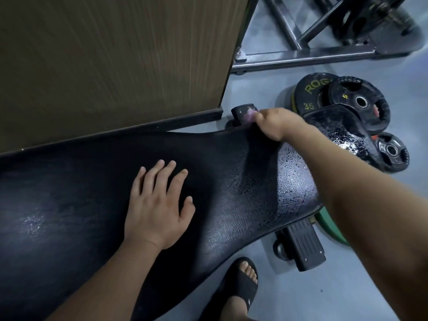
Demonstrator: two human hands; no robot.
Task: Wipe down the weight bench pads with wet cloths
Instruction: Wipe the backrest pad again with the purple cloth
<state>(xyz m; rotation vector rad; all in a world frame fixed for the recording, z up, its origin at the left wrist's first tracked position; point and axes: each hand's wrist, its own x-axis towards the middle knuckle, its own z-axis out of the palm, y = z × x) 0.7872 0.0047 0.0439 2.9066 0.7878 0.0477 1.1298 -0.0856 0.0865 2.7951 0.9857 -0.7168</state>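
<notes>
The long black bench pad [81, 193] runs across the view from lower left to centre right, its right part glistening with water. My left hand [157, 205] lies flat on the middle of the pad, fingers straight and spread. My right hand [275, 123] is curled over the pad's far edge, gripping a small pale purple cloth [251, 115] of which only a bit shows past the fingers. The smaller seat pad [342, 133] lies beyond my right wrist, wet and speckled.
A brown wooden panel [115, 61] stands right behind the bench. Black weight plates [335, 98] lie stacked on the grey floor at right, a green plate [328, 221] under my arm. A metal rack frame [301, 56] sits at the top. The bench foot [303, 246] and my sandalled foot [243, 283] are below.
</notes>
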